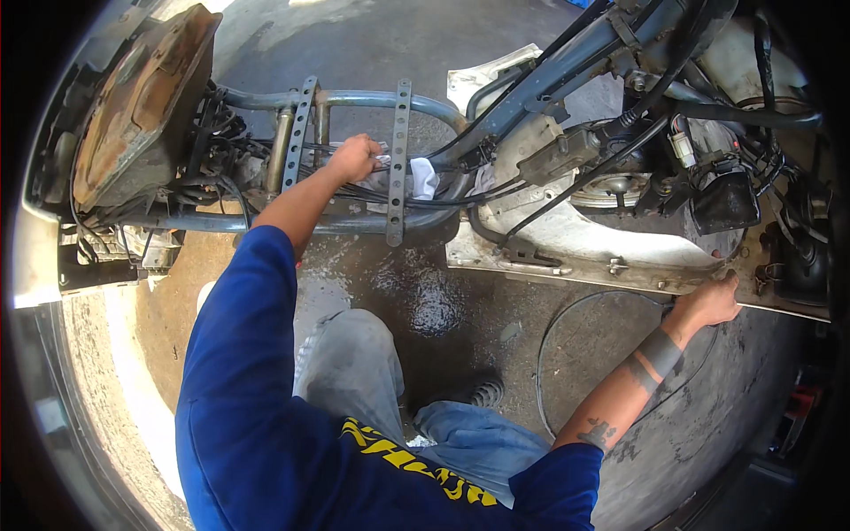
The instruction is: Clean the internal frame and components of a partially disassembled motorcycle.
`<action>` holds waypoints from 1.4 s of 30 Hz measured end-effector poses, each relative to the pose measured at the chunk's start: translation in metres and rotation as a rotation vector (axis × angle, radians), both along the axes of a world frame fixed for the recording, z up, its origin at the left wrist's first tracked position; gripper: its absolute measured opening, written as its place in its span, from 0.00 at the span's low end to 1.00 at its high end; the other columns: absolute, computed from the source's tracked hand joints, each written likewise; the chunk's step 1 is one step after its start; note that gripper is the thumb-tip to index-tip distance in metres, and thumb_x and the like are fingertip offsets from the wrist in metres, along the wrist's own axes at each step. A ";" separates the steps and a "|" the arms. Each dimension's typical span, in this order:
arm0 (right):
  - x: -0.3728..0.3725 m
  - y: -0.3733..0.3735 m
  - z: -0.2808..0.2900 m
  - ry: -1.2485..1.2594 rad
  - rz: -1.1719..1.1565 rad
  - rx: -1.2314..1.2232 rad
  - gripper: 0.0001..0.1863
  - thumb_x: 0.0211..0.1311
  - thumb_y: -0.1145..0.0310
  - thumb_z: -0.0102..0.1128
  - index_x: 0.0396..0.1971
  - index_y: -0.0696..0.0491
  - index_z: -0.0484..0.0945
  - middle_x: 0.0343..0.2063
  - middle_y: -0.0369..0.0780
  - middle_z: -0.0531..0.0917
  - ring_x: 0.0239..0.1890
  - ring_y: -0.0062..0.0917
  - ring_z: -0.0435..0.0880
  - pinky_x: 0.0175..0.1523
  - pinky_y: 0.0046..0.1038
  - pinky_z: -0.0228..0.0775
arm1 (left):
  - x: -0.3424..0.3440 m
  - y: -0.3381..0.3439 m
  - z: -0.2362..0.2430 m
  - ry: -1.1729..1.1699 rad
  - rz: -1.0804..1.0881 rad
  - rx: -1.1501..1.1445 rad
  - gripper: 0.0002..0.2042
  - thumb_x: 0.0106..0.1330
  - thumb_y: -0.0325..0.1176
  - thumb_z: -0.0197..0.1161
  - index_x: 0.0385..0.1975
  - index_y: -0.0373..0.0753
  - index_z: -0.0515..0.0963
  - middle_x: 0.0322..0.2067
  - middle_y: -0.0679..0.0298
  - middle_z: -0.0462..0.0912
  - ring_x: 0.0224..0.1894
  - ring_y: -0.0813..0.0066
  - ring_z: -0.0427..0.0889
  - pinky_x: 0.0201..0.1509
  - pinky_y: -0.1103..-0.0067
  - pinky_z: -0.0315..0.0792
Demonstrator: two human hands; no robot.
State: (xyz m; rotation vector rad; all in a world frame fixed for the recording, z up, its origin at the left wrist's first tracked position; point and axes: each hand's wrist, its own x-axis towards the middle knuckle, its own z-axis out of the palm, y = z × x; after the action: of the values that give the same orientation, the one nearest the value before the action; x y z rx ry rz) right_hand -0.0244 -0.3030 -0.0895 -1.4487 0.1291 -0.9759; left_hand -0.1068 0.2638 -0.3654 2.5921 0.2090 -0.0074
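Observation:
My left hand (352,161) reaches into the blue tubular frame (361,97) of a stripped two-wheeler, between two perforated steel straps (398,119). Its fingers are curled on what looks like white rag or paper among black cables, beside a larger white crumpled piece (423,180). My right hand (719,301) is closed on the lower edge of the dirty white body panel (655,270) at the right, its fingertips partly hidden. Above that panel are black hoses, connectors (682,150) and a wheel partly visible behind.
A rusty housing (133,115) with tangled wiring fills the left end of the frame. Below lie wet concrete floor (416,296), my legs and shoe (482,389), and a looped black cable (544,354) near my right forearm. Dark items (797,407) stand at the far right.

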 end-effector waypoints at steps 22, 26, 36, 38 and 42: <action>-0.011 0.018 0.009 0.046 -0.088 -0.048 0.24 0.61 0.76 0.46 0.55 0.74 0.69 0.49 0.57 0.80 0.42 0.45 0.87 0.44 0.42 0.85 | 0.018 0.004 0.032 0.111 -0.374 0.558 0.26 0.54 0.37 0.71 0.56 0.55 0.75 0.50 0.68 0.81 0.56 0.59 0.70 0.55 0.59 0.60; -0.012 0.016 0.012 0.031 -0.094 -0.071 0.24 0.61 0.75 0.47 0.55 0.74 0.70 0.50 0.58 0.79 0.41 0.45 0.87 0.43 0.43 0.85 | 0.029 -0.001 0.032 0.119 -0.474 0.477 0.27 0.53 0.42 0.73 0.55 0.50 0.74 0.50 0.66 0.80 0.57 0.57 0.70 0.56 0.59 0.61; -0.014 0.022 0.006 0.063 -0.077 -0.089 0.22 0.63 0.75 0.48 0.52 0.78 0.70 0.44 0.61 0.81 0.41 0.45 0.87 0.43 0.42 0.85 | 0.053 -0.003 -0.006 0.228 -0.508 0.740 0.26 0.55 0.52 0.66 0.49 0.43 0.77 0.45 0.59 0.81 0.56 0.58 0.72 0.55 0.58 0.61; -0.014 0.009 0.006 0.101 -0.084 -0.078 0.22 0.63 0.74 0.48 0.51 0.78 0.71 0.43 0.61 0.81 0.41 0.44 0.87 0.43 0.42 0.85 | 0.057 -0.017 -0.015 0.186 -0.484 0.693 0.23 0.57 0.52 0.61 0.46 0.43 0.80 0.43 0.58 0.82 0.55 0.59 0.72 0.53 0.58 0.61; -0.014 0.011 0.004 0.072 -0.099 -0.035 0.22 0.62 0.74 0.49 0.48 0.79 0.71 0.42 0.59 0.82 0.40 0.43 0.87 0.44 0.41 0.84 | 0.045 -0.020 -0.014 0.167 -0.352 0.525 0.27 0.56 0.51 0.67 0.51 0.39 0.77 0.49 0.58 0.80 0.59 0.58 0.72 0.58 0.55 0.61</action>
State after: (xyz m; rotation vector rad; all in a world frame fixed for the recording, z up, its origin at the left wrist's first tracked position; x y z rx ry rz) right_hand -0.0381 -0.2922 -0.0857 -1.5216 0.2391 -1.0105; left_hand -0.0620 0.2435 -0.3797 3.1183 -0.2202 -0.3378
